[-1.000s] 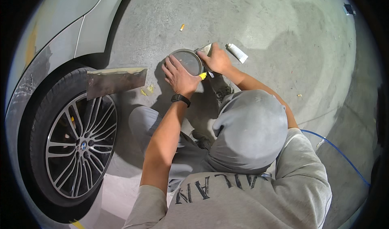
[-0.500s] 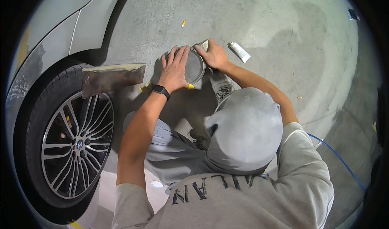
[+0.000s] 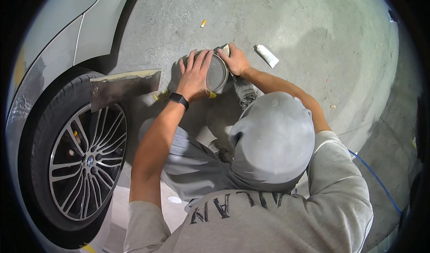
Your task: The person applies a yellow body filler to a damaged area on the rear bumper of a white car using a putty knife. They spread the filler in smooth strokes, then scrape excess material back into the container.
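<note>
A round tin (image 3: 217, 74) with a metal rim and a grey top is placed between the two hands, over a concrete floor (image 3: 286, 11); whether it is rested on the floor cannot be told. The left part of the tin is covered by the left hand (image 3: 194, 79), its fingers spread across the top toward the far rim. Whether the tin is clasped by that grip or only steadied cannot be told. A small yellow piece (image 3: 212, 94) is seen at the tin's near rim, beside the left thumb. At the tin's far right rim, the right hand (image 3: 235, 61) is curled, and a small pale piece (image 3: 226, 50) is grasped in its grip between thumb and fingers. A black watch (image 3: 178, 100) is worn on the left wrist, on the near side of the tin. To the right of the tin, a white tube (image 3: 267, 56) is laid on the floor. Beyond the tin, a small orange-and-white stub (image 3: 203, 23) is seen. To the left of the tin, a dark flat panel (image 3: 124, 92) with a cream-coated edge is shown, partly overlapping a car wheel (image 3: 88, 161)
</note>
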{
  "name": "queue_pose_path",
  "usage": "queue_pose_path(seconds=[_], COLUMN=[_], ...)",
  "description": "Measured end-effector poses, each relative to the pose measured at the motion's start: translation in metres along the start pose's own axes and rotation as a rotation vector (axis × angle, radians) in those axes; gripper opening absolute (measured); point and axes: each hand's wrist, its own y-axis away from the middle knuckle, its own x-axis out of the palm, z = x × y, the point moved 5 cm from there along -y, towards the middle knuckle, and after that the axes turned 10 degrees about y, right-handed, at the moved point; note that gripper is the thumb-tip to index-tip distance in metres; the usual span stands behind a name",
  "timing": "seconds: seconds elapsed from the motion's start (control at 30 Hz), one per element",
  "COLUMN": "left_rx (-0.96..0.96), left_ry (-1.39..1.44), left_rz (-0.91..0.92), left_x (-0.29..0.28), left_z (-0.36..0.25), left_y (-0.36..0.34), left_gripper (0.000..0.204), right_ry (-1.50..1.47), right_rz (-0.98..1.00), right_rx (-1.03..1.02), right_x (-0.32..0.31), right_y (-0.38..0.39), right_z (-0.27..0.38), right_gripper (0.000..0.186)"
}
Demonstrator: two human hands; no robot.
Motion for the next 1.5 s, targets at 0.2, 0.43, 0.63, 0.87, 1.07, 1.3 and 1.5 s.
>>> queue_pose_path(seconds=[0.2, 0.43, 0.63, 0.87, 1.07, 1.3, 1.5], left_rx=[-0.049, -0.439, -0.087, -0.049, -0.039, -0.016, -0.028], left_ry=[-0.042, -0.023, 0.052, 0.043, 0.066, 0.034, 0.071], left_rz=[-0.044, -0.205, -0.095, -0.09, -0.083, -0.077, -0.066], left_x=[-0.002, 0.002, -0.005, -0.001, -0.008, -0.001, -0.004], left_z=[-0.006, -0.019, 0.008, -0.002, -0.006, -0.002, 0.001], left_y=[0.004, 0.03, 0.026, 0.026, 0.021, 0.021, 0.024], left_gripper=[0.136, 0.141, 0.135, 0.106, 0.101, 0.1, 0.1], right_ry=[0.172, 0.373, 0.332, 0.155, 0.104, 0.102, 0.106], right_rz=[-0.039, -0.019, 0.0, 0.017, 0.014, 0.091, 0.157], right_rx=[0.043, 0.011, 0.015, -0.037, -0.09, -0.089, -0.036], right_x=[-0.018, -0.031, -0.022, 0.0, 0.009, 0.017, 0.01], right_y=[0.01, 0.036, 0.021, 0.007, -0.002, -0.004, -0.005], right_z=[0.016, 0.05, 0.042, 0.023, 0.014, 0.012, 0.012], right_gripper=[0.08, 0.078, 0.077, 0.081, 0.075, 0.077, 0.077])
